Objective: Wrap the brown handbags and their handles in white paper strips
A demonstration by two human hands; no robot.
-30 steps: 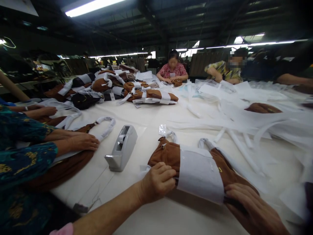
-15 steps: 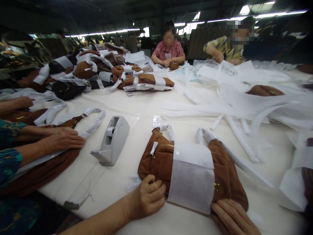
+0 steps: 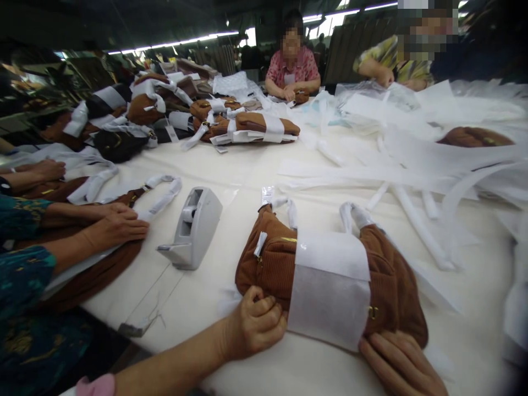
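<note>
Lower centre: brown corduroy bag (image 3: 268,264) with white paper band (image 3: 330,291) on the counter (image 3: 247,170); left hand (image 3: 253,322) grips its lower-left edge, right hand (image 3: 398,363), fingers flat, touches its lower-right edge.

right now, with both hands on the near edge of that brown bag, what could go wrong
1. The white wrap only bands the middle of the brown bag; the left hand grips right beside its edge, so a tug might crease or shift it.
2. The tape dispenser stands close by, between the bag and a co-worker's hands; a sideways sweep could knock it.
</note>
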